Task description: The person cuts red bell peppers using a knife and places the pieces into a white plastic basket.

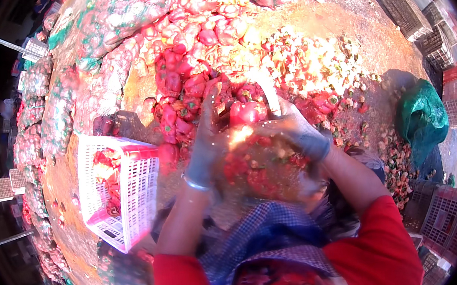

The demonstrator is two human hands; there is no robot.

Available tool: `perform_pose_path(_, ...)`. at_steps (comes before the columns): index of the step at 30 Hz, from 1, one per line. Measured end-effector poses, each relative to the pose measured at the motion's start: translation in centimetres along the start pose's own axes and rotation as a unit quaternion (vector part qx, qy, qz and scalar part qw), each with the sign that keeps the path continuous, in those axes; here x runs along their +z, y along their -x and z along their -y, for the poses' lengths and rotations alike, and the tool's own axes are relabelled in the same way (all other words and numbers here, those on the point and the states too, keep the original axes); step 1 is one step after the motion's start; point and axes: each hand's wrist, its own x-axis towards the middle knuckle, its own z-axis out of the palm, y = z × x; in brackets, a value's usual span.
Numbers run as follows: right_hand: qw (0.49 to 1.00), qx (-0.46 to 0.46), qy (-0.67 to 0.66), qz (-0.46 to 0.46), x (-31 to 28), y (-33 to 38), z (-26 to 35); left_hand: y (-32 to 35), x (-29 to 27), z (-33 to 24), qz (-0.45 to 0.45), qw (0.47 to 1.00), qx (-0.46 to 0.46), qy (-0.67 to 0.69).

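A shiny red bell pepper [248,113] is between my two gloved hands, above a wet, littered patch of ground. My left hand [204,136] closes on its left side, with the fingers pointing away from me. On the other side, my right hand [297,129] grips it. Motion blurs parts of both hands, and glare washes out the fingertips. Just beyond lies a heap of red peppers [178,89]. Next to it on the right spreads a sunlit pile of pale pepper cores [311,58]. A white plastic crate [143,193] with some red pieces inside stands tilted at my left.
Filled mesh sacks [128,14] line the far side, and more sacks [58,116] run down the left. At the right lies a crumpled green net sack [424,119]. Stacked crates [405,11] stand at the far right, with red crates [445,220] nearer.
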Motion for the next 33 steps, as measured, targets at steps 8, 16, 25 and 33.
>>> perform_pose_path(8,0.991,-0.003,0.128,0.025,0.0,-0.1,1.2,0.1,-2.5,1.7,0.055,0.988,-0.032,-0.140)
perform_pose_path(16,0.942,-0.107,0.315,-0.040,-1.0,-0.5,-0.4,0.0,-1.2,0.6,-0.013,0.998,0.027,-0.047)
perform_pose_path(25,0.828,-0.282,0.475,-0.094,-1.4,0.0,-6.0,-0.3,-0.5,1.6,-0.094,0.943,0.153,-0.281)
perform_pose_path(33,0.880,-0.164,0.432,-0.109,0.6,0.8,-4.1,0.1,-0.2,2.9,-0.147,0.882,0.203,-0.400)
